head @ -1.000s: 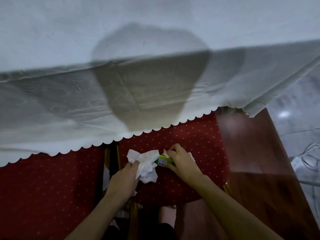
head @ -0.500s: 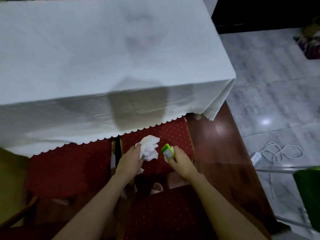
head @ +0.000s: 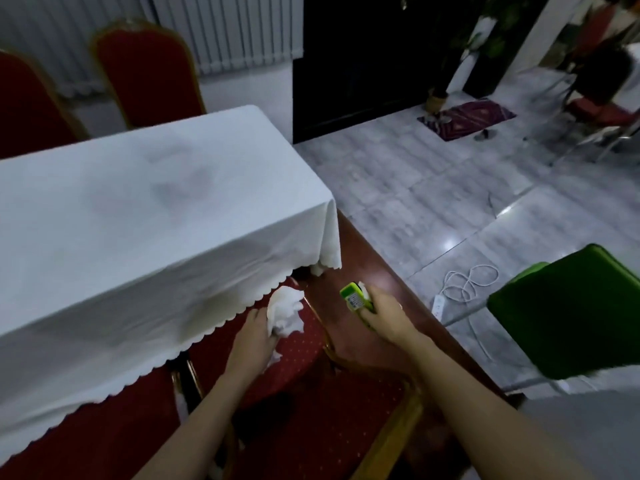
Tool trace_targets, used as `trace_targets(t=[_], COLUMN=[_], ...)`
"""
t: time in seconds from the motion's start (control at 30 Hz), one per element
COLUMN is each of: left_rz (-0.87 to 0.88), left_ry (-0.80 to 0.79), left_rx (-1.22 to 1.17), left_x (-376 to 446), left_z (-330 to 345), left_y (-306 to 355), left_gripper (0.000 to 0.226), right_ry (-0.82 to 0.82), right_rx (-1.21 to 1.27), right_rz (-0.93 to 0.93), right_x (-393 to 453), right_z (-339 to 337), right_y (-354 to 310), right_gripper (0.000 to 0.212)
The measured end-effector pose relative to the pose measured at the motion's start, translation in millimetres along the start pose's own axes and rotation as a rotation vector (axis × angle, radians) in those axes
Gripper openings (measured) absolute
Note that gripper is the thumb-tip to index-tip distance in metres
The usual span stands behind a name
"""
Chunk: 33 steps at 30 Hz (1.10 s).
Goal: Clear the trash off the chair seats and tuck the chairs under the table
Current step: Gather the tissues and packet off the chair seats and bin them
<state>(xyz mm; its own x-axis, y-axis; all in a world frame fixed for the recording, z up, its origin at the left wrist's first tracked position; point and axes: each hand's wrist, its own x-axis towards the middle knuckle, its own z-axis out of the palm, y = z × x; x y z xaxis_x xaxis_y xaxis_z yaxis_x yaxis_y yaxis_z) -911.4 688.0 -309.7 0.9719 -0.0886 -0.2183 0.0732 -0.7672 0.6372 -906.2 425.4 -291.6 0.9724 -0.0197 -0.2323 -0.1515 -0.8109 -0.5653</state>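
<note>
Left hand [head: 254, 336] fingers clutching crumpled white tissue [head: 285, 311] above red chair seat [head: 294, 355], right hand [head: 384, 315] fingers gripping small green carton [head: 355, 299], white-clothed bench [head: 138, 209] beside

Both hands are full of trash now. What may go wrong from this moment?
1. The crumpled white tissue sticks out loosely from the left hand; a piece may fall back on the red dotted chair seat.
2. The right hand pinches the small green carton at one end only, so it might slip.
3. The white cable on the floor could catch a foot.
</note>
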Motion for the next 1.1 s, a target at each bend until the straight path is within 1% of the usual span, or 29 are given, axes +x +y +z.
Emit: trace_targets(t=[0.07, 0.13, 0.23, 0.33, 0.43, 0.47, 0.57, 0.73, 0.83, 0.97, 1.1], left_rz=[0.003, 0.001, -0.016, -0.05, -0.073, -0.079, -0.121, -0.128, -0.13, -0.169, -0.231], left_ry=[0.008, -0.004, -0.006, 0.025, 0.043, 0.056, 0.053, 0.02, 0.031, 0.079, 0.113], left_rx=[0.003, -0.015, 0.01, -0.01, -0.025, -0.042, -0.082, -0.102, -0.079, -0.066, -0.104], left_x=[5.3, 13.8, 42.6, 63.3, 90.5, 101.5, 127.6, 168.8, 196.9, 238.0, 286.4], left_z=[4.0, 18.7, 48.0, 77.4, 113.2, 123.8, 151.7, 181.6, 182.0, 175.0, 163.0], left_y=[6.4, 27.2, 78.6, 112.2, 162.3, 178.9, 224.2, 268.9, 285.3, 292.0, 288.1], left_gripper=[0.032, 0.033, 0.041, 0.035, 0.034, 0.032, 0.029, 0.029, 0.029, 0.028, 0.025], right_ry=[0.019, -0.014, -0.029, -0.005, -0.023, -0.024, 0.0, 0.029, 0.033, -0.038, -0.092], right_rx=[-0.058, -0.028, 0.056, 0.087, 0.114, 0.143, 0.183, 0.179, 0.161, 0.144, 0.139], right_rz=[0.03, 0.013, -0.03, -0.057, -0.079, -0.072, -0.019, 0.01, -0.028, -0.084, -0.163], right_x=[1.5, 5.9, 36.4, 63.2, 92.5, 100.9, 123.6, 171.4, 198.4, 241.1, 297.7], right_z=[4.5, -0.7, -33.7, -60.5, -94.5, -108.7, -145.0, -189.6, -203.6, -211.1, -215.1], right_y=[4.2, 18.1, 51.5, 76.2, 121.6, 136.4, 178.1, 213.0, 218.4, 211.2, 190.2], right_gripper=[0.023, 0.021, 0.021, 0.026, 0.018, 0.018, 0.03, 0.033, 0.024, 0.037, 0.032])
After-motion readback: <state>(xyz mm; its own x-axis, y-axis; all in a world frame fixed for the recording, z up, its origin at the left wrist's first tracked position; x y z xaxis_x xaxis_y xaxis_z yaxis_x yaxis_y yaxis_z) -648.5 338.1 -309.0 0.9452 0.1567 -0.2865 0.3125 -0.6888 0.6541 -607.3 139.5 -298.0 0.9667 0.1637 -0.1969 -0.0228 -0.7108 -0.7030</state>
